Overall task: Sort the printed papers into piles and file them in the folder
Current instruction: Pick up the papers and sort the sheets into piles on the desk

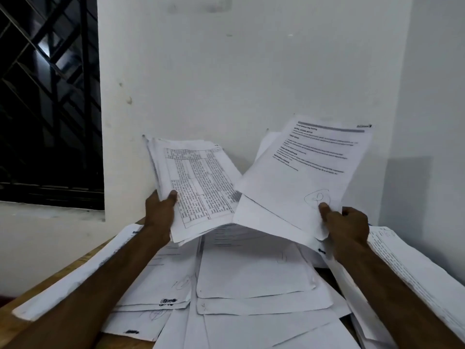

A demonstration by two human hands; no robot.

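Holding two bundles of printed paper above the wooden table (10,331), I have one in each hand. My left hand (161,210) grips the tabular stack (198,182) at its lower left edge. The thumb presses on the top sheet, and the other fingers are curled behind it, out of sight. The stack is several sheets thick and tilts up toward the wall (239,71). Its top sheet carries a dense grid of small print.

My right hand (347,222) pinches the text sheets (307,167) at their lower right corner. The thumb lies on top, beside a circled pen mark, and the fingers are curled underneath. The top text sheet shows a grey header bar and short headed paragraphs; the wording is too blurred to read. At least two further sheets fan out beneath it. The inner edge of the text sheets overlaps the right edge of the tabular stack.

Below both bundles, loose papers (251,273) lie spread over the table, overlapping at differing angles. Several bear pen scribbles and dark printed marks near their edges. A long sheet (75,273) lies along the table's left edge, just left of my left forearm. A further pile (415,268) with tabular print lies to the right of my right forearm. A window with a dark diagonal grille (45,96) is set in the wall at upper left.
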